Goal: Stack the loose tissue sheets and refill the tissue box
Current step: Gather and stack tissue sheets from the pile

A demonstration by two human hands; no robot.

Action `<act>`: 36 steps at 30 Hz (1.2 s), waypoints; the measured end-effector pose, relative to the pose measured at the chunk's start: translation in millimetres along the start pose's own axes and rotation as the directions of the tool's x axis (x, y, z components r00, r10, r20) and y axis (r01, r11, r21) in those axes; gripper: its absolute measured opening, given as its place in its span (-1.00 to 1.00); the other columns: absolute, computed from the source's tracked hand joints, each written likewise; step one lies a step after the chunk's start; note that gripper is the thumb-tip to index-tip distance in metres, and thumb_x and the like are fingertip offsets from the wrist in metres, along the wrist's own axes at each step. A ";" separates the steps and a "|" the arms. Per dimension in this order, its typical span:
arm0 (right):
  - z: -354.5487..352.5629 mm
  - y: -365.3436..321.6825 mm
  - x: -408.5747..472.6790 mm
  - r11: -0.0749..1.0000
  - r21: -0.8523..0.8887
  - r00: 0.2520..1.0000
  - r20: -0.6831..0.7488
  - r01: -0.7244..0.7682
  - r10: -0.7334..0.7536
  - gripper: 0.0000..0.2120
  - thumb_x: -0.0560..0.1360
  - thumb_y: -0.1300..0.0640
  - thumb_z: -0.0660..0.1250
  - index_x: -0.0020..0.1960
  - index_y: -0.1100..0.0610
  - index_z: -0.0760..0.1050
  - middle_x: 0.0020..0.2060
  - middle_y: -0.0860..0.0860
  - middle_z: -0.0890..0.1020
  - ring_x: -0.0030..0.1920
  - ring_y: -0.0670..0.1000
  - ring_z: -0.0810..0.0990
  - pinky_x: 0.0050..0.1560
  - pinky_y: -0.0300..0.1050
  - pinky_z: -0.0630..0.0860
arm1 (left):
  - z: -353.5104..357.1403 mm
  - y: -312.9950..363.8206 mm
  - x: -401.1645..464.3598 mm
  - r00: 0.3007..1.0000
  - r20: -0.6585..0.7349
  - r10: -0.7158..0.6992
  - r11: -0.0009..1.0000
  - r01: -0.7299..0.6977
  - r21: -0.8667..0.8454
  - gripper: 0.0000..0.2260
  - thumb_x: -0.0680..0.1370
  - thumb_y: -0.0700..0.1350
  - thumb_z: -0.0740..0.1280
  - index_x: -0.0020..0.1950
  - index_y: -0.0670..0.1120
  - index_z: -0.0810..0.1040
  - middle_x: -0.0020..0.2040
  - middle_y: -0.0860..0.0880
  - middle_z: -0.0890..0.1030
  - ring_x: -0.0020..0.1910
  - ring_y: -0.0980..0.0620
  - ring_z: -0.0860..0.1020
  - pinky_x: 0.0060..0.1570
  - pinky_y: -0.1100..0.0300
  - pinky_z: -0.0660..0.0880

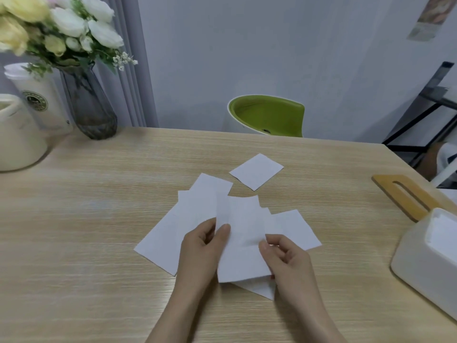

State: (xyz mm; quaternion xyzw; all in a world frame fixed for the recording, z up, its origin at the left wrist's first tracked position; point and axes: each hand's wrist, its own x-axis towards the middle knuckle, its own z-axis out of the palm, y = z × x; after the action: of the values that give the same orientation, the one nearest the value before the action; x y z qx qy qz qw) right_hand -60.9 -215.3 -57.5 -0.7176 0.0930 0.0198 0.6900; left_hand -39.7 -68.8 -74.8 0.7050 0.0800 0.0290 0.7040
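Several white tissue sheets (183, 219) lie fanned and overlapping in the middle of the wooden table (86, 231). One folded tissue sheet (243, 233) is held above them: my left hand (202, 246) pinches its left edge, and my right hand (284, 256) grips its lower right side. A single tissue (256, 171) lies apart, farther back. The white tissue box (425, 263) stands open at the right edge, and its wooden slotted lid (405, 195) lies on the table behind it.
A dark glass vase (90, 105) with white and yellow flowers stands at the back left beside a white cup (37, 97) and a cream container (17, 134). A green chair (268, 115) sits behind the table. A black rack (425, 107) stands at the right.
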 end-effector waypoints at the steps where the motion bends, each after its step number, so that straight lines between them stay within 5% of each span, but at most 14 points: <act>1: 0.4 0.2 0.5 0.999 -0.030 1.000 0.010 0.011 -0.011 -0.89 0.54 0.28 0.30 -0.09 0.19 0.59 -0.36 -0.01 0.68 -0.35 -0.16 0.61 -0.34 -0.38 0.44 | -0.1 -1.2 -0.6 1.000 0.003 -0.024 1.000 0.024 -0.011 -0.88 0.56 -0.11 0.36 -0.13 -0.02 0.68 -0.16 -0.09 0.70 -0.16 0.01 0.62 -0.14 0.08 0.48; 5: -14.5 7.5 12.5 0.913 -0.404 0.989 -0.107 0.052 -0.104 -0.95 0.51 0.07 0.36 -0.05 -0.05 0.57 -0.16 -0.12 0.65 -0.16 -0.11 0.57 -0.20 -0.24 0.40 | -1.6 -4.7 -1.8 0.993 -0.035 -0.112 0.989 0.108 -0.098 -0.82 0.59 -0.22 0.31 -0.11 -0.06 0.68 -0.12 -0.14 0.70 -0.12 -0.05 0.62 -0.07 0.05 0.49; 9: -31.7 8.9 25.4 0.734 -0.678 0.981 -0.172 -0.054 -0.087 -0.71 0.45 -0.08 0.38 0.14 -0.10 0.44 0.02 -0.18 0.48 -0.02 -0.13 0.50 -0.12 -0.11 0.38 | -7.9 -5.0 0.4 0.984 -0.067 -0.163 0.972 0.149 -0.180 -0.85 0.59 -0.22 0.30 -0.03 -0.08 0.68 -0.09 -0.10 0.72 0.00 -0.16 0.65 0.07 -0.06 0.52; 15: -33.0 7.8 39.0 0.693 -0.708 0.988 -0.150 -0.133 0.036 -0.65 0.37 -0.09 0.42 0.09 -0.07 0.41 -0.21 -0.14 0.47 -0.14 -0.06 0.52 -0.22 -0.13 0.35 | -9.8 -2.7 1.0 0.979 -0.091 -0.183 0.967 0.163 -0.197 -0.81 0.58 -0.29 0.28 0.00 -0.06 0.65 -0.11 -0.02 0.73 -0.09 -0.02 0.67 -0.01 0.03 0.54; 22: -37.6 9.6 42.0 0.724 -0.684 0.990 -0.137 -0.083 -0.016 -0.87 0.36 -0.01 0.41 -0.16 -0.04 0.49 -0.39 -0.13 0.50 -0.28 -0.09 0.49 -0.32 -0.14 0.30 | -10.0 -1.5 0.7 0.975 -0.101 -0.198 0.966 0.176 -0.192 -0.81 0.58 -0.29 0.29 0.01 -0.06 0.64 -0.12 -0.01 0.73 -0.10 -0.03 0.67 -0.03 -0.02 0.55; 26: -45.1 7.6 41.3 0.866 -0.494 0.987 -0.162 -0.074 -0.009 -0.91 0.42 0.08 0.44 -0.24 0.04 0.56 -0.58 -0.18 0.46 -0.40 -0.08 0.43 -0.30 -0.14 0.29 | -11.3 0.1 0.3 0.972 -0.119 -0.203 0.965 0.178 -0.195 -0.83 0.57 -0.27 0.31 -0.04 -0.05 0.65 -0.15 -0.03 0.72 -0.14 -0.04 0.66 -0.05 -0.03 0.54; 28: -47.6 7.2 39.8 0.900 -0.429 0.979 -0.203 -0.076 -0.014 -0.92 0.44 0.09 0.43 -0.21 0.05 0.56 -0.56 -0.16 0.50 -0.41 -0.05 0.46 -0.30 -0.14 0.30 | -10.5 -1.2 0.6 0.975 -0.126 -0.182 0.975 0.162 -0.155 -0.83 0.57 -0.26 0.31 -0.07 -0.04 0.66 -0.16 -0.07 0.71 -0.16 -0.03 0.63 -0.07 0.02 0.51; 32: -55.7 9.4 36.5 0.755 -0.647 0.960 -0.264 -0.106 -0.091 -0.92 0.46 -0.01 0.37 -0.19 -0.04 0.53 -0.42 -0.11 0.54 -0.31 -0.06 0.52 -0.35 -0.14 0.27 | -8.3 -10.0 1.1 0.988 -0.133 -0.075 0.995 0.083 0.060 -0.85 0.56 -0.17 0.29 -0.16 -0.14 0.61 -0.19 -0.22 0.62 -0.25 -0.01 0.51 -0.19 0.10 0.37; 36: -61.4 5.3 37.5 0.923 -0.379 0.968 -0.249 -0.067 -0.032 -0.93 0.45 0.12 0.43 -0.19 0.00 0.57 -0.45 -0.07 0.57 -0.33 0.00 0.53 -0.25 -0.10 0.37 | -10.8 -7.2 1.8 0.982 -0.154 -0.113 0.993 0.111 -0.027 -0.79 0.58 -0.26 0.29 -0.14 -0.03 0.65 -0.19 -0.11 0.68 -0.20 -0.01 0.57 -0.12 0.08 0.43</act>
State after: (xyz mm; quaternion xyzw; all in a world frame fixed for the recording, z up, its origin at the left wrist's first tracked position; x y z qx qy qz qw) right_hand -31.1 -280.5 -65.6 -0.8346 0.1801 -0.0469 0.5185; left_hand -40.1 -57.9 -82.1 0.6887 0.1738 0.0448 0.7025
